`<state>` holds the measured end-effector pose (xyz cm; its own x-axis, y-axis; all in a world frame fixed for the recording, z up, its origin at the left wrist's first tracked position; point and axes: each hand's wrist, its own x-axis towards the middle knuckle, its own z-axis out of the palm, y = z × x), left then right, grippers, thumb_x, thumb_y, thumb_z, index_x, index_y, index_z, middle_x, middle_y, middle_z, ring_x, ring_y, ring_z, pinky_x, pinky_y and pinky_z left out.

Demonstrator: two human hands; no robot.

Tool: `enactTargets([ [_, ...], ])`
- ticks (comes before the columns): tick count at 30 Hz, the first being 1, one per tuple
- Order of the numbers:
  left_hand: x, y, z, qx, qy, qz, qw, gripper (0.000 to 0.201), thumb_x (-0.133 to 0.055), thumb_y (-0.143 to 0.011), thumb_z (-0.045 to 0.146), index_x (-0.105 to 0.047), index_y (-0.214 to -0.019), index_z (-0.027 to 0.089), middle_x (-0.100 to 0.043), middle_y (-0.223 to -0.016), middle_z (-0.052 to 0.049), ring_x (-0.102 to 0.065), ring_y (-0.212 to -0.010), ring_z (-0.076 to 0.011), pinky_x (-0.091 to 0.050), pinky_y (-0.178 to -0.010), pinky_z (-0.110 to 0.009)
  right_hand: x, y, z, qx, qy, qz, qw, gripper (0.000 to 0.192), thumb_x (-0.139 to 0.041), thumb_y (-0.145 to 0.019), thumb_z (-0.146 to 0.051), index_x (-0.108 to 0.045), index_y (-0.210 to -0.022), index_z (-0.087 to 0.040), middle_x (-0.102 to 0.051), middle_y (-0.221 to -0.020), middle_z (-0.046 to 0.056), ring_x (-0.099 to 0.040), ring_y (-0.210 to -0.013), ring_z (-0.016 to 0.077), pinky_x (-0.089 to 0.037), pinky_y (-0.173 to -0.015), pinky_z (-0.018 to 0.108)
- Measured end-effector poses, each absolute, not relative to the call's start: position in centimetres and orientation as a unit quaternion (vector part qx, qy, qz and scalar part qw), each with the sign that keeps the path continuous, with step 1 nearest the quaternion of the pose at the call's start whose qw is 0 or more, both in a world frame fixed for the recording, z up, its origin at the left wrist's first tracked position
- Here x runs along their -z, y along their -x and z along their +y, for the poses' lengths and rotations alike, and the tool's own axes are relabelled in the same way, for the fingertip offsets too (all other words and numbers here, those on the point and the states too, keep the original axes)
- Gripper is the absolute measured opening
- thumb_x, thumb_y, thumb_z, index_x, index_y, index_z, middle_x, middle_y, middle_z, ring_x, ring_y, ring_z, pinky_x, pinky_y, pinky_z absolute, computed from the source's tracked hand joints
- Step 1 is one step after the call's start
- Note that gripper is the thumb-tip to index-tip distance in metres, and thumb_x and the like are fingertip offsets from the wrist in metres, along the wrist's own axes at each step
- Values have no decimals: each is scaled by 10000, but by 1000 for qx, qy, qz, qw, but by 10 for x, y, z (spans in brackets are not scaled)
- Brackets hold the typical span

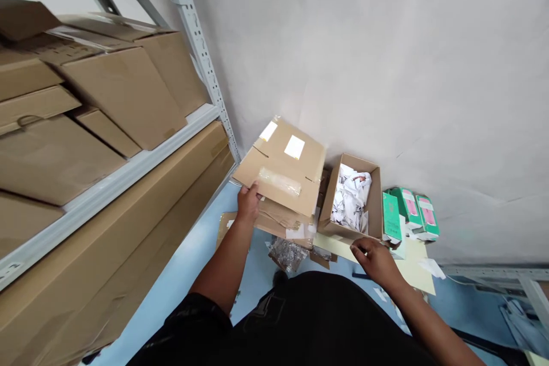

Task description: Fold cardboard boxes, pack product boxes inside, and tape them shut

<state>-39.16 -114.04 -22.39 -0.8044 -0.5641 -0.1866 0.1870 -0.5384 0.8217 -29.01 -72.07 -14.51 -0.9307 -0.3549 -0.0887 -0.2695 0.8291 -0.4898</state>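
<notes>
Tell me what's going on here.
A person in a black top grips the lower edge of a flattened cardboard box with the left hand. The right hand is at the near edge of an open carton holding crumpled white paper; whether it touches is hard to tell. Green boxes stand right of the carton, and a shelving rack is on the left.

The black short-sleeved shirt (317,320) bears a print (263,307).

One left hand (249,203), one right hand (376,262), one carton (286,167) bearing two white labels (294,147), one box (374,206) of crumpled white paper (350,199), and three green boxes (391,214) are visible.
</notes>
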Motion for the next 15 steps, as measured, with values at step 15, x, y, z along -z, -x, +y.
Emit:
enactTargets([
  [15,92,297,-953,841,6,-536,80,642,-862,-786,557,-709,-1299,202,-806,-1120,-109,-734,-1154,-311,-549,-1081,-477,116,279,-630,818,-142,556,-34,670,-651,-835,-800,-677,-1271,-291,-782,-1252,83,-731,-1162,316,-590,-986,484],
])
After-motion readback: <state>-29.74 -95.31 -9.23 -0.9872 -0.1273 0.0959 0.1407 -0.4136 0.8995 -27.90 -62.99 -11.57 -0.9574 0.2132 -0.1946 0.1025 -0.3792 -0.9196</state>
